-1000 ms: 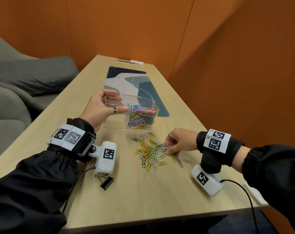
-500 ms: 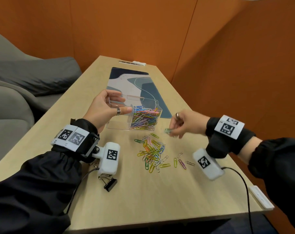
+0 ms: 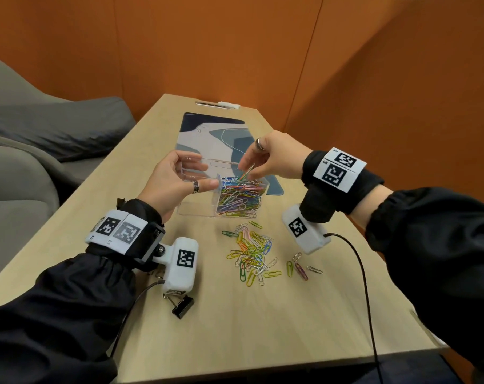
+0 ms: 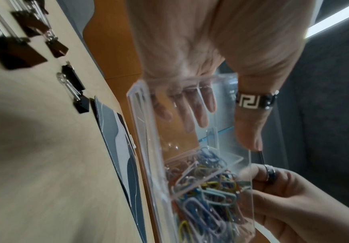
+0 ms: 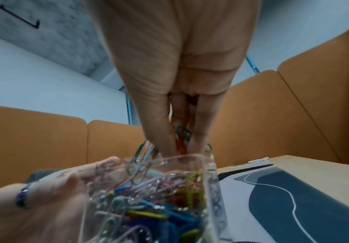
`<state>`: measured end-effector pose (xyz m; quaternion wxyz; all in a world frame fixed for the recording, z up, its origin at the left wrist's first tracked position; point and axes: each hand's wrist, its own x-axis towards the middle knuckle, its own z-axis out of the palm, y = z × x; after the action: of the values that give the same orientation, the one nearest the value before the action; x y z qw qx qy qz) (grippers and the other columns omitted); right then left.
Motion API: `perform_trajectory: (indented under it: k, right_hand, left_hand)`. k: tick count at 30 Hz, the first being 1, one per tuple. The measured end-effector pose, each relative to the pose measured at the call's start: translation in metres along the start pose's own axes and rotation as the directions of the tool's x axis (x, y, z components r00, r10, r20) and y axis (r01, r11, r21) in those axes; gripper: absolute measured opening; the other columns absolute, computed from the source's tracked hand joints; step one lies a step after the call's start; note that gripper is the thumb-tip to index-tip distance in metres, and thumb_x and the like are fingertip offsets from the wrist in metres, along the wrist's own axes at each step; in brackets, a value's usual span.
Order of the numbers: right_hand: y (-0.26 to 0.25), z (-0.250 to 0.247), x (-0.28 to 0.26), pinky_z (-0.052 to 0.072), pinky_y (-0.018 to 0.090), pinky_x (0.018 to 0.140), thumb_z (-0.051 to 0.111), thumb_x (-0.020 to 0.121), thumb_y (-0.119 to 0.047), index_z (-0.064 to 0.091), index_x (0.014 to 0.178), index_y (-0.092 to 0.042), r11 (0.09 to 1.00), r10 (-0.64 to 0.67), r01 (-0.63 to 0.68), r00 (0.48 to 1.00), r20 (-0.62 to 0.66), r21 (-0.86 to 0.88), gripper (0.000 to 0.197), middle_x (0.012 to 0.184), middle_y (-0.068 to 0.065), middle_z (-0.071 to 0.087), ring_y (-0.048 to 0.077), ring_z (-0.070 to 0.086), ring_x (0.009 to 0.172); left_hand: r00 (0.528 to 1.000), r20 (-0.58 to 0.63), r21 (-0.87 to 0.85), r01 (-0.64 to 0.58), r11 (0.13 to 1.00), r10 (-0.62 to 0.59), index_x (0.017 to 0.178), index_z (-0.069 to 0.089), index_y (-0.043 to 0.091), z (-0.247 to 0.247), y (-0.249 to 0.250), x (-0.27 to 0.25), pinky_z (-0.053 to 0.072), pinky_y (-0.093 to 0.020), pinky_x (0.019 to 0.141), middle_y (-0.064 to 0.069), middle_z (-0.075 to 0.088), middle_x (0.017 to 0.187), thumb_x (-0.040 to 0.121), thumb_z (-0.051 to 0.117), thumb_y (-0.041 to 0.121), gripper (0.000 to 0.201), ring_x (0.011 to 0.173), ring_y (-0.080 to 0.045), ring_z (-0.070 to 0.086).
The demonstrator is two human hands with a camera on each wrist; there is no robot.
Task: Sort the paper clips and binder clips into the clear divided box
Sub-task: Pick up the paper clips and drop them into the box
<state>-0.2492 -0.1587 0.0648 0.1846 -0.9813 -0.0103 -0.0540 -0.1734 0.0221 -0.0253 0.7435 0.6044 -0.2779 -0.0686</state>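
The clear divided box [image 3: 196, 207] stands tilted on the table, and my left hand [image 3: 204, 174] grips its left end, thumb on the near wall. Its right compartment is full of coloured paper clips [image 3: 239, 199]; the left compartment looks bare. My right hand [image 3: 246, 169] hovers just over that right compartment and pinches a few paper clips [image 3: 246, 173], green and orange ones [image 5: 183, 134] showing between the fingertips. A loose pile of paper clips [image 3: 251, 250] lies in front of the box. One black binder clip [image 3: 183, 307] lies under my left wrist.
Several black binder clips [image 4: 32, 24] lie on the table left of the box. A blue and grey desk mat [image 3: 215, 134] lies behind the box. A grey sofa [image 3: 27, 151] is to the left, an orange wall to the right. A black cable [image 3: 360, 273] trails from my right wrist.
My right hand lifted a few clips from the loose pile and carried them up and away to just over the box's right compartment. The left hand kept its hold on the box.
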Motion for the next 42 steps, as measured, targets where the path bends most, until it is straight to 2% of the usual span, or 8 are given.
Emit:
perform_trajectory:
  k: [9,14,20,23,27,34,39,42]
  right_hand:
    - [0.005,0.008,-0.014,0.042,0.001,0.060,0.065,0.086,-0.024,0.070,0.103,-0.015,0.996,-0.059,0.065,0.993,-0.101,0.064,0.020,0.087,-0.006,0.068,-0.011,0.056,0.059]
    - [0.013,0.017,-0.025,0.051,0.040,0.075,0.053,0.090,-0.042,0.072,0.105,-0.014,0.986,-0.043,0.034,0.998,-0.054,-0.163,0.037,0.095,0.002,0.071,0.031,0.061,0.087]
    - [0.018,0.020,-0.040,0.040,0.018,0.063,0.050,0.095,-0.031,0.071,0.084,-0.017,0.984,-0.089,0.138,0.929,-0.360,0.111,0.027,0.087,0.004,0.068,0.014,0.056,0.072]
    - [0.019,0.033,-0.051,0.046,0.017,0.079,0.048,0.096,-0.030,0.071,0.101,-0.018,0.974,-0.090,0.072,0.993,0.074,0.215,0.027,0.098,-0.003,0.069,0.003,0.061,0.086]
    - [0.020,0.065,-0.063,0.007,0.026,0.117,0.043,0.097,-0.034,0.030,0.144,-0.032,0.974,-0.065,0.197,0.715,0.696,-0.112,0.049,0.157,-0.010,0.014,0.010,0.005,0.145]
    - [0.035,0.074,-0.074,0.003,0.050,0.118,0.033,0.098,-0.046,0.002,0.143,-0.051,0.886,0.077,0.300,0.658,0.749,-0.354,0.055,0.156,-0.012,-0.020,0.022,-0.023,0.143]
    - [0.034,0.058,-0.075,0.027,0.011,0.098,0.046,0.096,-0.034,0.050,0.134,-0.030,0.985,-0.098,0.153,0.868,0.486,-0.075,0.038,0.142,-0.005,0.041,0.005,0.037,0.123]
    - [0.022,0.056,-0.076,0.042,0.013,0.072,0.046,0.097,-0.028,0.067,0.109,-0.015,0.986,-0.082,-0.014,0.821,0.564,0.165,0.028,0.092,-0.006,0.066,0.006,0.057,0.076]
  left_hand:
    - [1.000,-0.016,-0.004,-0.009,1.000,0.009,0.096,0.052,0.023,0.000,0.000,0.000,0.055,-0.021,0.074,0.002,0.062,0.095,0.064,0.077,0.003,0.045,0.085,-0.011,0.063]
    - [1.000,-0.016,0.000,-0.009,1.000,0.009,0.096,0.052,0.022,0.000,0.000,0.000,0.055,-0.022,0.075,0.002,0.062,0.095,0.063,0.077,0.003,0.045,0.085,-0.011,0.063]
    - [0.997,-0.071,-0.021,-0.013,1.000,0.012,0.096,0.052,0.022,-0.006,0.002,0.003,0.051,-0.023,0.074,0.002,0.061,0.095,0.065,0.076,0.002,0.044,0.085,-0.008,0.061]
    - [0.994,-0.107,-0.041,0.006,0.999,-0.010,0.096,0.053,0.022,-0.010,0.002,0.004,0.051,-0.030,0.080,0.001,0.062,0.096,0.055,0.079,0.012,0.050,0.086,-0.009,0.062]
    - [0.993,-0.112,-0.040,0.021,0.999,-0.026,0.096,0.053,0.022,-0.010,0.003,0.004,0.050,-0.033,0.082,-0.001,0.062,0.098,0.047,0.079,0.020,0.055,0.087,-0.013,0.062]
    - [0.995,-0.095,-0.016,0.037,0.999,-0.039,0.096,0.053,0.023,-0.008,0.004,0.002,0.050,-0.034,0.079,0.000,0.062,0.098,0.048,0.079,0.020,0.054,0.086,-0.012,0.062]
    - [0.995,-0.093,-0.003,0.047,0.999,-0.047,0.097,0.052,0.023,-0.008,0.006,0.000,0.051,-0.042,0.087,0.000,0.062,0.098,0.047,0.079,0.021,0.056,0.090,-0.015,0.062]
    - [0.995,-0.083,0.005,0.056,0.998,-0.055,0.097,0.052,0.023,-0.008,0.006,0.000,0.050,-0.044,0.092,0.000,0.062,0.099,0.048,0.078,0.020,0.056,0.092,-0.015,0.062]
